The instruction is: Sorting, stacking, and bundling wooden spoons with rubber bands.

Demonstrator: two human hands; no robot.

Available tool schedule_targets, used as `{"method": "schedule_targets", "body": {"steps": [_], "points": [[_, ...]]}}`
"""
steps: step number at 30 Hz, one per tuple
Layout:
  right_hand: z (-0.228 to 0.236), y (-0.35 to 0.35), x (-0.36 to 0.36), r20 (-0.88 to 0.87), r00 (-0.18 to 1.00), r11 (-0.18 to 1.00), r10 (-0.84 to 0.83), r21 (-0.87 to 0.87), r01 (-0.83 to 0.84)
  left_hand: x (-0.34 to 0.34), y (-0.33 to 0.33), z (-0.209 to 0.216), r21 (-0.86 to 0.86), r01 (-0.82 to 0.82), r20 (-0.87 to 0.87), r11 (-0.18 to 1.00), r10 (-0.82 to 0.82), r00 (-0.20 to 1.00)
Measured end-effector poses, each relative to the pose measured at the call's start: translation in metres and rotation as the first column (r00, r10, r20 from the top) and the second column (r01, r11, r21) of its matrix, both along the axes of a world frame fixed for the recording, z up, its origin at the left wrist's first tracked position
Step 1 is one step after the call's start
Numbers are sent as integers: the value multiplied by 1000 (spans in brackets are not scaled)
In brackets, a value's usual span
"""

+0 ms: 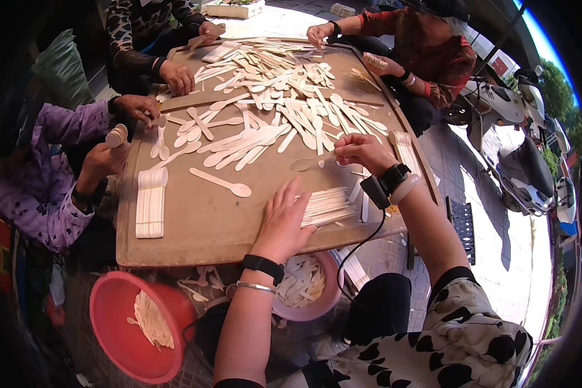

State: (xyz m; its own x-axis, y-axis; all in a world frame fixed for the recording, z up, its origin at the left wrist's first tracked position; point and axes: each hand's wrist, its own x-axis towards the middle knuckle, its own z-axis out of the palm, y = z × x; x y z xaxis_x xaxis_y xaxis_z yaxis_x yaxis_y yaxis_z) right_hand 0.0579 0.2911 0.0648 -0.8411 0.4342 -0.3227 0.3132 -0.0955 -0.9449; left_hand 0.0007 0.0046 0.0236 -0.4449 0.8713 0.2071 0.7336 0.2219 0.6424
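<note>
Near the front edge of the table, my left hand (283, 218) grips the left end of a stack of wooden spoons (330, 207), thumb on the near side and fingers over the far side. Their bowls are hidden under the hand; handles point right. My right hand (365, 155), above and beyond that stack, pinches a single wooden spoon (307, 163) by its handle, with the bowl toward the left. Just left of my left hand a loose wooden spoon (221, 182) lies flat. A large heap of loose wooden spoons (271, 84) spreads over the table's far half.
Banded spoon bundles (150, 204) (404, 150) lie at the board table's (187, 249) left and right edges. Below stand a red basin (107, 323) and a pink basin (335, 278), both holding spoons. Three co-workers (55, 161) (155, 32) (427, 55) handle spoons around the table. Scooters (520, 161) stand right.
</note>
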Motion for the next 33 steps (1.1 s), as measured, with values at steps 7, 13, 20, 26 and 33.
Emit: {"method": "schedule_targets", "body": {"steps": [7, 13, 20, 26, 33], "points": [[-17, -32, 7, 202, 811, 730, 549, 357, -583, 0, 0, 1, 2, -27, -120, 1000, 27, 992], [-20, -33, -36, 290, 955, 677, 63, 690, -255, 0, 3, 0, 27, -7, -51, 1000, 8, 999], [-41, -14, -58, 379, 876, 329, -298, 902, -279, -1, 2, -2, 27, 1, -36, 1000, 0, 999], [-21, -14, -20, 242, 968, 529, 64, 814, -239, 0, 0, 1, -18, -15, -6, 1000, 15, 1000], [-7, -24, -1, 159, 954, 878, 254, 375, -297, -1, 1, 9, -48, -16, -51, 999, 14, 999]]}}
